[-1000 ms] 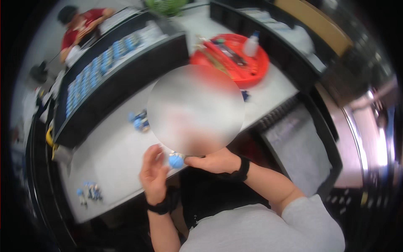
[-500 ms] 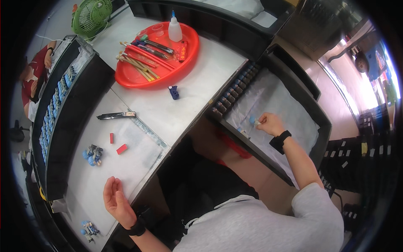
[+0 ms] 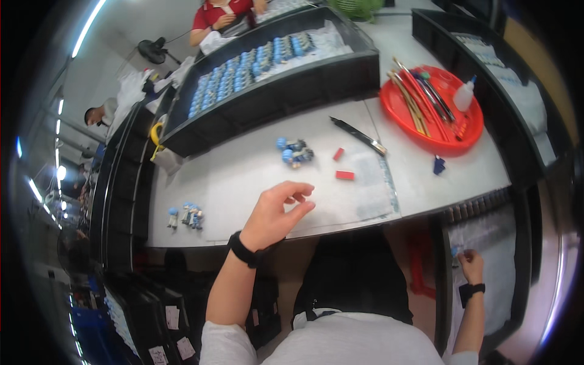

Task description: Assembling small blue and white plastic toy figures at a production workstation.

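My left hand hovers over the near part of the white worktop, fingers curved and apart with nothing between them. Just beyond it lies a small cluster of blue-capped figurines, beside two small red blocks. More figurines stand at the left of the worktop. At the lower right, my right hand reaches into a dark tray lined with white sheeting. Its fingertips are pinched on a small blue-capped figurine, mostly hidden by the fingers.
A black tray with rows of figurines stands along the far side. At the right sits a round red tray of brushes and a white bottle. A slim black knife-like tool and a navy piece lie nearby. A co-worker sits opposite.
The view has swung left. My left hand has come in over the worktop, nearer the figurine cluster. My right hand remains in the lined tray, lower toward its near side.
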`<state>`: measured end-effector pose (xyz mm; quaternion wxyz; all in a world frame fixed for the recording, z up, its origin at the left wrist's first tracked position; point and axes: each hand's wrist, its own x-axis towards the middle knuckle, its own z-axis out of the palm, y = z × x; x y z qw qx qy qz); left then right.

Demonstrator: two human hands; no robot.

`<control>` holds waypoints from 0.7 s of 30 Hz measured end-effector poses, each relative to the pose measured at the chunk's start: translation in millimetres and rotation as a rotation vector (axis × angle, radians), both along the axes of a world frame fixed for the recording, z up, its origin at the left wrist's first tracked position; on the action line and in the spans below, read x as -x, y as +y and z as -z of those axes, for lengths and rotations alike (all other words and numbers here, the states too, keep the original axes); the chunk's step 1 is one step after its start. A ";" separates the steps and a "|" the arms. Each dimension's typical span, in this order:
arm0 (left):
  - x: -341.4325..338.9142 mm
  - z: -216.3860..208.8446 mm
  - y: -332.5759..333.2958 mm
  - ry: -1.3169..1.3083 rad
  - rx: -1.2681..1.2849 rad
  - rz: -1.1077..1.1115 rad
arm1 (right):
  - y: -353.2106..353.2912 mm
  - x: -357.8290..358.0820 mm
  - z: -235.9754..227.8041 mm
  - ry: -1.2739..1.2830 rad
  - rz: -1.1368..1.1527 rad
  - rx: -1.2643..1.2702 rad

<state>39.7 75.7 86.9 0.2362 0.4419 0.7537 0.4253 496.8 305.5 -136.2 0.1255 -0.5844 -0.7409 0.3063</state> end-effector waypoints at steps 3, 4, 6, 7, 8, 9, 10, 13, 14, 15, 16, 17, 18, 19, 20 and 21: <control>34.0 -14.6 8.9 0.438 0.033 -0.045 | 2.5 24.7 -31.0 0.318 0.091 0.068; 46.1 -11.5 11.8 0.518 0.064 -0.121 | -0.9 37.4 -45.6 0.327 0.073 0.058; 65.3 -3.8 17.6 0.587 0.158 -0.166 | -13.0 74.9 -85.0 0.544 0.023 0.117; 71.0 1.6 22.9 0.579 0.224 -0.167 | -20.8 91.6 -101.0 0.546 0.022 0.103; 75.0 6.7 25.0 0.579 0.211 -0.169 | -29.5 108.5 -117.0 0.626 -0.047 0.107; 78.1 11.0 26.3 0.495 0.221 -0.156 | -38.4 124.9 -131.5 0.703 -0.117 0.111; 79.5 12.4 25.8 0.410 0.232 -0.143 | -47.2 141.1 -143.2 0.731 -0.159 0.085; 70.9 8.1 15.3 0.306 0.162 -0.106 | -67.6 181.6 -170.8 0.817 -0.316 0.033; 67.3 10.1 8.6 0.266 0.076 -0.066 | -73.6 195.3 -176.3 0.840 -0.373 0.041; 56.3 5.2 1.4 0.139 0.009 -0.039 | -79.5 209.3 -179.8 0.864 -0.432 0.058; 44.9 1.1 -5.8 -0.089 -0.043 -0.025 | -85.3 224.9 -186.6 0.839 -0.500 0.048; 35.2 -1.2 -13.2 -0.318 -0.098 -0.014 | -92.3 242.9 -195.2 0.812 -0.571 0.038; 26.2 -1.6 -16.6 -0.444 -0.153 0.008 | -102.5 264.0 -203.2 0.868 -0.607 -0.036; 18.9 1.0 -17.5 -0.572 -0.207 0.034 | -109.5 282.9 -206.5 0.922 -0.640 -0.112; 12.9 4.0 -20.8 -0.610 -0.215 0.038 | -112.5 296.6 -205.2 0.919 -0.648 -0.108; 7.6 8.6 -22.7 -0.611 -0.219 0.030 | -115.1 308.8 -202.0 0.901 -0.753 -0.078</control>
